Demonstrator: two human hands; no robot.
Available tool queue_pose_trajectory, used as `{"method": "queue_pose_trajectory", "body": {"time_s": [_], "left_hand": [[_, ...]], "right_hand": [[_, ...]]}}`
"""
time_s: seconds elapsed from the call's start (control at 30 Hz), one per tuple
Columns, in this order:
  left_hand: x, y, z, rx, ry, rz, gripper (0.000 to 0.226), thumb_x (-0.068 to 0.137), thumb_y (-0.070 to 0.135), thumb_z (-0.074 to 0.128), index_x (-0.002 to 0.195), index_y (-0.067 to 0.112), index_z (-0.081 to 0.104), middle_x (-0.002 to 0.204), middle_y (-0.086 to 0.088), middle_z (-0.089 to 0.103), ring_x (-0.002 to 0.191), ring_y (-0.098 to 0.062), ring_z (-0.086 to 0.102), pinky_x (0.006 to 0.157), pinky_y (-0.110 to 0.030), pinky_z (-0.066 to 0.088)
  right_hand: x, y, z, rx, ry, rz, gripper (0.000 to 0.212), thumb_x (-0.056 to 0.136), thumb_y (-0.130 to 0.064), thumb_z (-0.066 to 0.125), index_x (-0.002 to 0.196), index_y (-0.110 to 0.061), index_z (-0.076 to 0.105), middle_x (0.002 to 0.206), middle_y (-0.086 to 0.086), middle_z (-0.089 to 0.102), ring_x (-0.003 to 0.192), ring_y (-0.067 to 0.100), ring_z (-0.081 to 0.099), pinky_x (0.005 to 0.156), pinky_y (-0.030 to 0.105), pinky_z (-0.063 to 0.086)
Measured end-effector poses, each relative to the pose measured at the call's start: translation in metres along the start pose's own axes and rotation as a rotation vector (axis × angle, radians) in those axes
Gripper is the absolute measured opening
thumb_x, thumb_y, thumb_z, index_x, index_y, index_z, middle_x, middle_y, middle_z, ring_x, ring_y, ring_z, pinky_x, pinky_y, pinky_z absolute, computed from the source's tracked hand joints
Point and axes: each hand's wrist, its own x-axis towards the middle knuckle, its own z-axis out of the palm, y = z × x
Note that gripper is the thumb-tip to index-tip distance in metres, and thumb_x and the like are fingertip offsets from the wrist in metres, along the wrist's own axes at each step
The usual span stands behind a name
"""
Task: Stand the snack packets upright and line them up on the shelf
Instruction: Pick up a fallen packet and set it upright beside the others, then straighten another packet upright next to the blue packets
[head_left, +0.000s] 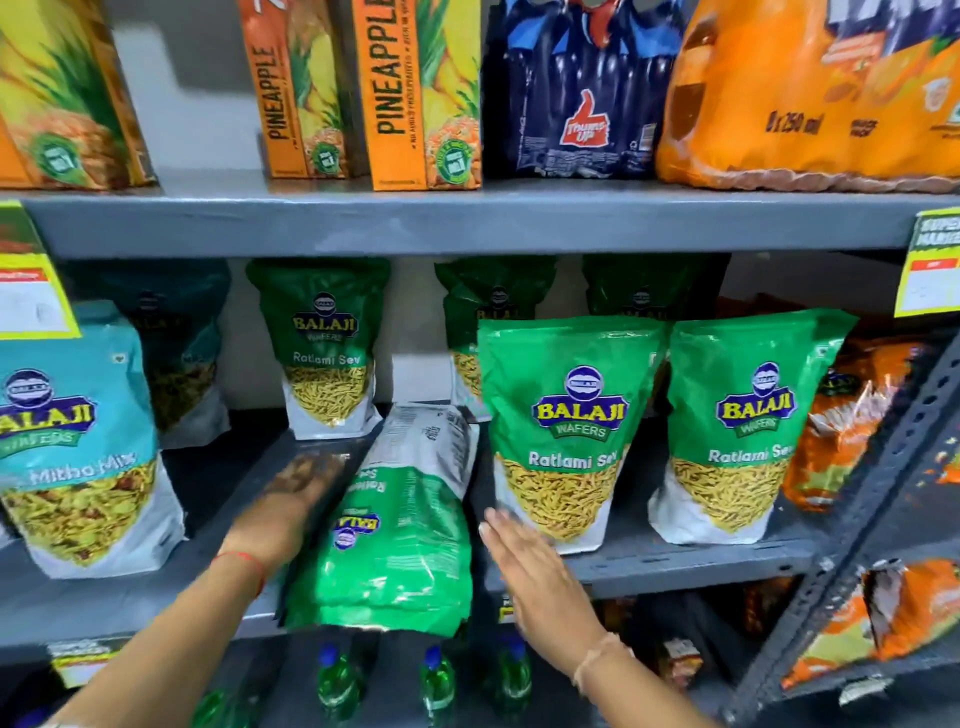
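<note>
Head view: one green packet (395, 525) lies flat on the shelf (675, 566) between both hands, left fingers (306, 475) spread at its edge, right fingers (506, 530) open, empty. Two packets (561, 431) beyond the right fingers already stand; the flat one remains.

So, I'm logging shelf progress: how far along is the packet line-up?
Done: two green Ratlami Sev packets stand upright at the front. In hand: the fallen packet lies flat, left hand and right hand open on either side. Left: standing and aligning it.
</note>
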Motion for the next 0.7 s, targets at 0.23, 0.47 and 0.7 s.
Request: {"method": "queue_pose_trajectory", "body": {"time_s": [0.23,0.47,0.7], "left_hand": [[0.005,-0.022,0.034,-0.041,-0.128,0.218,0.075,0.086,0.001,0.038,0.139,0.023,-0.01,0.157,0.0,-0.003,0.145,-0.02,0.003,0.117,-0.029,0.005],[-0.003,-0.002,0.011,-0.897,0.002,0.173,0.056,0.084,-0.002,0.053,0.128,0.029,0.04,0.144,0.008,0.029,0.134,-0.005,0.024,0.108,-0.016,0.019],[0.052,0.028,-0.03,-1.269,0.391,-0.063,0.02,0.089,-0.001,0.046,0.075,0.007,0.059,0.075,-0.005,0.058,0.077,-0.01,0.051,0.061,-0.01,0.039]], "right_hand": [[0.055,-0.014,0.044,0.204,-0.123,0.15,0.065,0.083,0.003,0.041,0.141,-0.022,0.024,0.153,-0.001,0.009,0.141,0.011,0.003,0.114,0.02,0.01],[0.073,-0.038,0.02,0.791,0.065,0.535,0.022,0.083,-0.008,0.056,0.085,-0.025,0.07,0.089,-0.007,0.075,0.1,0.008,0.064,0.087,0.017,0.05],[0.157,-0.052,-0.004,0.967,0.618,0.708,0.024,0.084,-0.006,0.059,0.107,-0.009,0.052,0.103,0.008,0.066,0.093,0.015,0.06,0.08,0.016,0.04]]}}
